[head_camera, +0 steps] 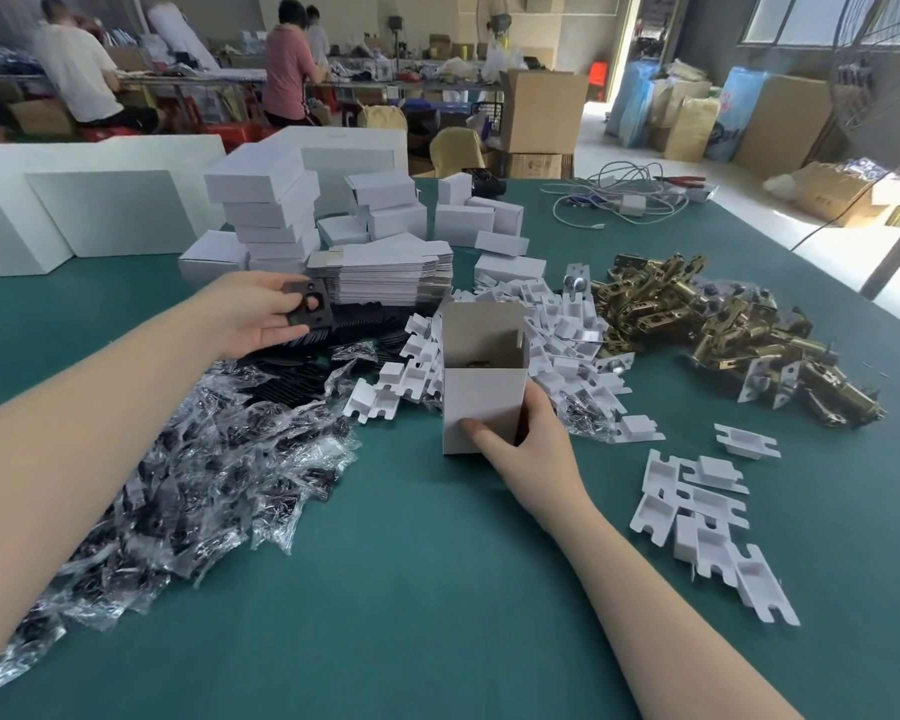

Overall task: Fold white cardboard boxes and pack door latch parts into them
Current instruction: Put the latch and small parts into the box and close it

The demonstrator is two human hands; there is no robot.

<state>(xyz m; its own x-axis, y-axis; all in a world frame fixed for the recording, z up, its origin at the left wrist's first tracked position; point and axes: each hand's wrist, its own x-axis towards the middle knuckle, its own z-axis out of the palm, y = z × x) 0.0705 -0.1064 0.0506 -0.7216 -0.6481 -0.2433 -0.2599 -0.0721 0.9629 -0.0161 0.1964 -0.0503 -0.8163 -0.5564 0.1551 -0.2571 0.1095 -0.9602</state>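
Your right hand [528,444] grips the near right corner of the upright open white box [481,379], mid-table on the green mat [411,589]; a brass part shows inside. Your left hand [253,314] pinches a dark flat plate [306,302] above the black plate pile [349,324], far left. Brass latches [697,324] lie heaped far right.
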